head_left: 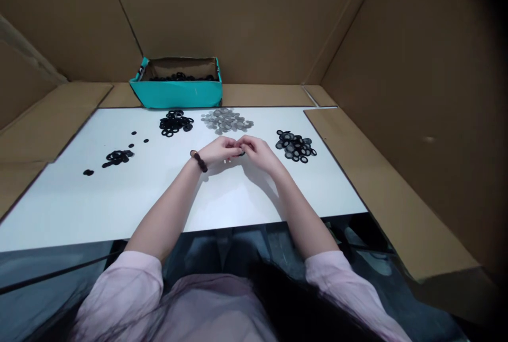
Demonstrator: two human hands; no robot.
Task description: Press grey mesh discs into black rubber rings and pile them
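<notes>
My left hand (219,150) and my right hand (255,151) meet over the middle of the white table (234,201). Between their pinched fingertips is a small black ring (242,152), mostly covered by the fingers. Just beyond my hands lies a pile of grey translucent discs (227,119). To the right of my right hand is a heap of black rings with grey centres (296,146). Beyond my left hand, to the left, sits a pile of plain black rings (174,123).
At the back stands a turquoise box (178,93) with many black rings inside. Farther left lie a small pile of black pieces (118,157) and a few loose black pieces (88,172). Cardboard walls (254,19) enclose the table at the back and sides.
</notes>
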